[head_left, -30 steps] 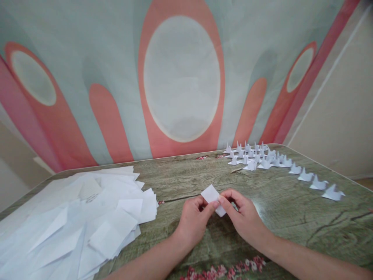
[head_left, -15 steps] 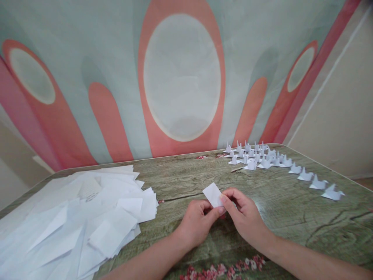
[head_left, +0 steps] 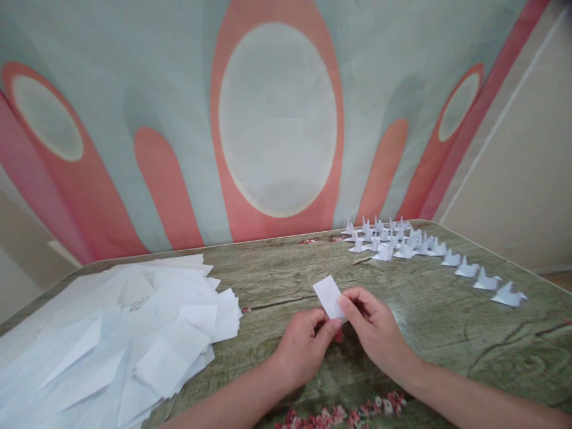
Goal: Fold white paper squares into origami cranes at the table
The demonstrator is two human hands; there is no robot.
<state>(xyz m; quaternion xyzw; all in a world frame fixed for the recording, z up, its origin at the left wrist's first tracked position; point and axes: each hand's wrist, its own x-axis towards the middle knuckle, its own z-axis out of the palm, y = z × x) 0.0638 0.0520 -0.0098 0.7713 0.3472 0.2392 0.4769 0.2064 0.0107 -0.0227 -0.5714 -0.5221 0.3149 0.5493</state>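
Between my two hands a small folded piece of white paper (head_left: 328,295) is held up above the table, tilted, its upper corner pointing away from me. My left hand (head_left: 307,339) pinches its lower edge between thumb and fingers. On its right side my right hand (head_left: 370,322) grips it, thumb on top and fingers curled behind. The lower part of the paper is hidden by my thumbs and fingers.
A broad heap of loose white paper sheets (head_left: 179,351) covers the left of the wood-patterned table (head_left: 277,280). Several folded white paper birds (head_left: 467,268) stand in rows along the back right. Behind the table hangs a patterned backdrop (head_left: 277,119).
The folded paper has shifted slightly and stands a little more upright, with more of its face showing. Both hands keep their pinch, nearly in place.
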